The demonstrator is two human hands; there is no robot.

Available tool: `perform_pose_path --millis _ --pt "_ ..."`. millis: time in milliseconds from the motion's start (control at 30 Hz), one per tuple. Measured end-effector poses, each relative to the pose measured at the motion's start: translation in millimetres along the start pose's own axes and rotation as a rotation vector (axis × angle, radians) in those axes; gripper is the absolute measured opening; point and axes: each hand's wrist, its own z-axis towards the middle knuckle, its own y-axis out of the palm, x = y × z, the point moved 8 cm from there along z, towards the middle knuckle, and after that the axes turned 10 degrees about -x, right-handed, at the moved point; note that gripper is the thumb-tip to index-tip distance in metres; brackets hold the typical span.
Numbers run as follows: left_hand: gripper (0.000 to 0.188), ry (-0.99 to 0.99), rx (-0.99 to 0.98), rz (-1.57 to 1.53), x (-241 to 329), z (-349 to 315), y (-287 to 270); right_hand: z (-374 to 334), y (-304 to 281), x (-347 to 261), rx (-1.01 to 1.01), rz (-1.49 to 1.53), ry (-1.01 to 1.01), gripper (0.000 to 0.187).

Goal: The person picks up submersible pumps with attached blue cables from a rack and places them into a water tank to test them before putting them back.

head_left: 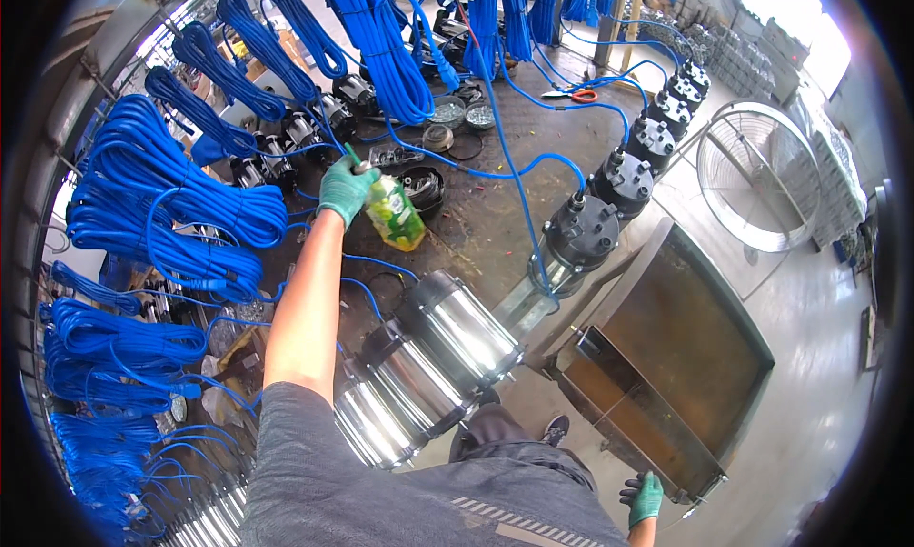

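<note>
My left hand (pixel 346 189), in a green glove, reaches out over the workbench and is closed around the neck of a clear bottle with a green and yellow label (pixel 392 214). A green tip sticks up past my fingers, and the bottle leans to the right. Beside it lies a round black part (pixel 422 189). Low on the right, my right hand (pixel 645 499), also gloved in green, hangs by the corner of a rusty metal trough (pixel 709 328). Its fingers are apart and nothing shows in them.
Shiny steel motor cylinders (pixel 462 328) lie along the bench's near edge. Black-topped motors (pixel 583 233) with blue cables stand along the right edge. Coiled blue cables (pixel 176 190) hang at left and above. Red-handled scissors (pixel 583 96) lie far back. A large fan (pixel 757 176) stands at right.
</note>
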Motion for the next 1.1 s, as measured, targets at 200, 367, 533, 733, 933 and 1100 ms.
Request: perform_pose_path --millis 200,367,533,733,933,1100 --pt "0.027 -0.170 0.083 0.246 -101.0 20.4 4.4 1.9 20.0 2.1 -0.044 0.013 0.009 0.032" --pt "0.027 -0.287 0.202 0.175 -147.4 34.7 0.0 -15.8 31.7 -9.8 -0.038 -0.011 0.001 0.035" --pt "0.036 -0.217 0.381 -0.038 -125.2 23.4 13.5 -27.9 37.0 -13.5 -0.007 0.032 -0.024 0.028" --pt "0.021 0.073 -0.301 -0.580 4.0 -20.0 153.0 -18.2 33.0 0.3 0.017 0.079 0.005 0.031" --pt "0.041 0.109 -0.438 -0.961 130.3 -75.3 236.5 -17.5 28.4 -18.7 0.000 0.100 -0.055 0.029" --pt "0.033 -0.090 -0.600 -0.994 127.6 -111.3 256.6 -8.5 9.4 0.1 0.032 0.132 -0.087 0.030"
